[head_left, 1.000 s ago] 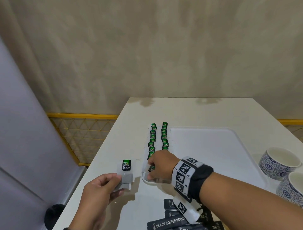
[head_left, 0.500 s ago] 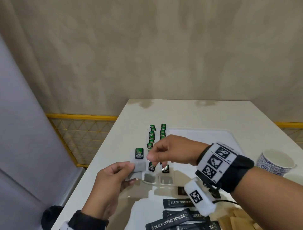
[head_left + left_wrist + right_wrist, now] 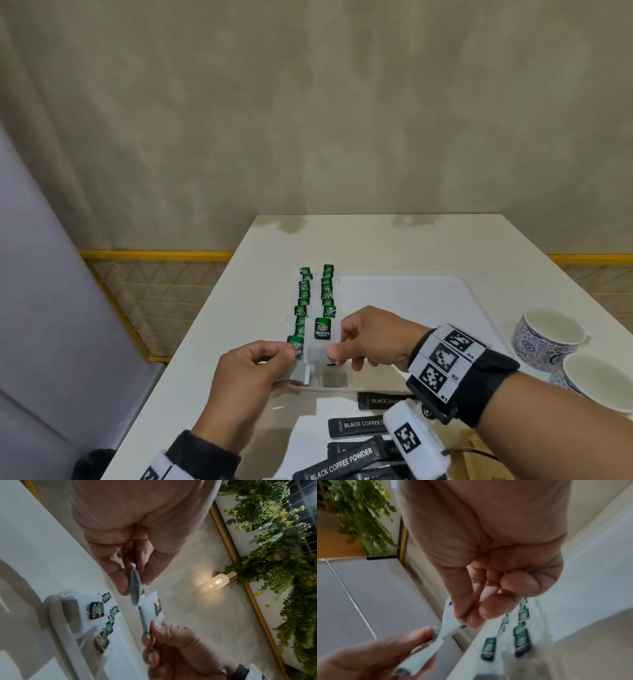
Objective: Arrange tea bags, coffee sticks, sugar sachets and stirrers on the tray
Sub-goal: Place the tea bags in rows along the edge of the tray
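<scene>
Two rows of green-tagged tea bags (image 3: 303, 298) lie along the left side of the white tray (image 3: 411, 301). Just above the tray's near left corner, my left hand (image 3: 287, 353) pinches a small stack of tea bags (image 3: 297, 368). My right hand (image 3: 337, 346) pinches one tea bag (image 3: 323, 329) beside that stack, its green tag facing up. The left wrist view shows the left hand's stack (image 3: 135, 586) edge-on and the right hand's bag (image 3: 158, 608) just past it. Black coffee sticks (image 3: 349, 462) lie near me under the right wrist.
Two blue-patterned cups (image 3: 548, 337) stand at the right edge of the white table (image 3: 376, 240). Brown sachets (image 3: 479, 455) peek out at the lower right. A yellow-railed mesh fence (image 3: 154, 291) and a grey panel border the table's left.
My right hand rose from the tray's near corner and came over to the left hand. It now pinches one tea bag beside the left hand's stack.
</scene>
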Tool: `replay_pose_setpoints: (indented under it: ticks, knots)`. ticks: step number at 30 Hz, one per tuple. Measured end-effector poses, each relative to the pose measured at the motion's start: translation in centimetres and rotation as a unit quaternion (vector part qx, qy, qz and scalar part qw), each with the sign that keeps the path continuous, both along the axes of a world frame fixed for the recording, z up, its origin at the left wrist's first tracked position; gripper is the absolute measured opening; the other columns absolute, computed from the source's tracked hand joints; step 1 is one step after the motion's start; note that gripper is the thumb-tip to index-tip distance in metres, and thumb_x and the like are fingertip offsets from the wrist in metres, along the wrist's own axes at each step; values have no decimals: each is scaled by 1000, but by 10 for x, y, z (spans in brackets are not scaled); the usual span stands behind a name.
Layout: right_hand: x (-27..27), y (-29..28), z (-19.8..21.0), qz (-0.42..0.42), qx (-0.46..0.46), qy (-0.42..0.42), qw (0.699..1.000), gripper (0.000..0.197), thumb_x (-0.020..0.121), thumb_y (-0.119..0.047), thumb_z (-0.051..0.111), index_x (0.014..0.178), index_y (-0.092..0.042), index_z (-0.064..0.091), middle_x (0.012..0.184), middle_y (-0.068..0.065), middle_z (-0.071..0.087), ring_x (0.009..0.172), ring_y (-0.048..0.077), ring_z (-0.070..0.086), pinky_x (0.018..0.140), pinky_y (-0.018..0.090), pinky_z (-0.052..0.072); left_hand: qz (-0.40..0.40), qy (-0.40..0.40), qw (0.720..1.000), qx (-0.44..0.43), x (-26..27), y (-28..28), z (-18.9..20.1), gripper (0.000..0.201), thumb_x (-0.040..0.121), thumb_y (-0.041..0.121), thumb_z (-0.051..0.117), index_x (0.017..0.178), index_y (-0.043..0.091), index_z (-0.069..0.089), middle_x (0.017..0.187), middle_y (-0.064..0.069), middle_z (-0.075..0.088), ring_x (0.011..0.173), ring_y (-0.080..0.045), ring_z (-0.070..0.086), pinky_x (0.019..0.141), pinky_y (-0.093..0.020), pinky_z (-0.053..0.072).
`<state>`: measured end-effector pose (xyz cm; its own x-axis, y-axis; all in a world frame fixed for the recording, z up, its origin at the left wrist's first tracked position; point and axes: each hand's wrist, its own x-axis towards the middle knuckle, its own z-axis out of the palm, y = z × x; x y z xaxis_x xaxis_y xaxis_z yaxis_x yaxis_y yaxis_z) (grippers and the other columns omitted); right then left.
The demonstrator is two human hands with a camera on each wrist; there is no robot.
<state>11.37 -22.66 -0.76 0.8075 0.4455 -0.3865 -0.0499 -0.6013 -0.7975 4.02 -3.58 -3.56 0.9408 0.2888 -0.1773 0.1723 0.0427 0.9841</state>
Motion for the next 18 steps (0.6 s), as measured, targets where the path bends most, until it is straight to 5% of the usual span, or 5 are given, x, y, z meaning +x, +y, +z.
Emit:
replay_pose_setpoints:
  ticks: [4,9,13,18]
  knots:
    - [12,-8,-14,-17,-94,-20,995,22,84,-27,72,69,-17,60,90,7,76,67,14,60,52,20,39,22,14,999,31,1,10,-7,18,80,-7,67,79,8,75,80,-9,75,69,-20,65,66,-29,56]
    - [13,-3,-27,75,-268,-58,959,23,90,-28,63,72,-15,56,71,4,61,53,8,40,50,18,30,43,5,998,39,1,20,-11,20,79,-9,67,77,9,76,79,-9,76,69,-22,66,71,-33,57]
    - [12,2,-30,105,-291,-46,950,26,92,-34,60,79,-12,55,65,0,47,53,10,39,51,19,31,46,2,998,34,0,25,-13,20,78,-10,67,77,9,76,77,-7,75,70,-23,66,71,-33,57]
    - [12,5,-30,109,-288,-36,951,28,91,-36,62,76,-13,53,63,-1,48,56,12,41,56,22,34,42,9,999,34,-1,26,-17,19,79,-9,67,77,8,76,76,-8,75,67,-22,65,69,-32,57]
